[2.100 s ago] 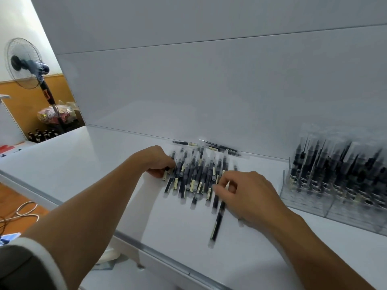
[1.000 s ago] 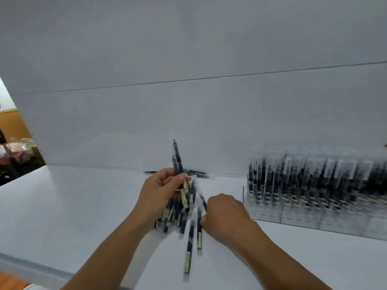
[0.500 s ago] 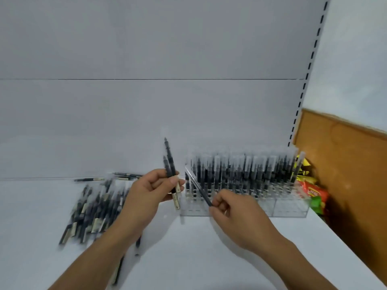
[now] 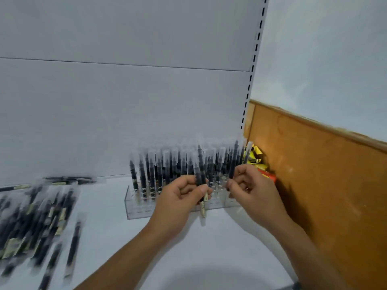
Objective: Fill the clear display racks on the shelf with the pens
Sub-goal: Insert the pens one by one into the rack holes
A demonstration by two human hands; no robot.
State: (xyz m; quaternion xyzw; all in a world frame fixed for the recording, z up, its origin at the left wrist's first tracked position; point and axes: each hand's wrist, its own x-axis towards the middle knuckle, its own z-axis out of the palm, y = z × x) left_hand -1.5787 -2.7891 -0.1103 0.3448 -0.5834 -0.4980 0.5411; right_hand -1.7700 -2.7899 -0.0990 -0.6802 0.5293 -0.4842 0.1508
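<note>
Our left hand (image 4: pixel 182 195) was curled round a small bundle of wrapped pens (image 4: pixel 200 164), thumb pressed across their fronts. It held them upright in front of the clear display rack (image 4: pixel 134 208), their dark tips up and their pale labelled ends poking out below our fingers. We counted two for certain in that bundle; blur kept us from telling more. Our right hand (image 4: pixel 249 189) pinched a single pen (image 4: pixel 232 164) between thumb and fingertips, tip up and leaning slightly right, at the rack's right end. Whether its lower end had entered a hole we could not tell, since our fingers covered it.

The rack stood on the white shelf (image 4: pixel 109 227), close to the white back panel (image 4: pixel 125 101), and was crowded with standing pens (image 4: pixel 150 172) in clear sleeves, row behind row. Both our hands hid its right half. Well to the left, a loose pile of pens (image 4: pixel 37 216) lay flat on the shelf, mostly side by side, with a few strays lying along the foot of the back panel.

A slotted upright (image 4: pixel 254 59) ran up the panel's right edge. Beyond it stood a brown wooden board (image 4: pixel 314 174), and yellow packets (image 4: pixel 255 155) with a red one (image 4: pixel 269 177) were wedged between the rack's end and that board
</note>
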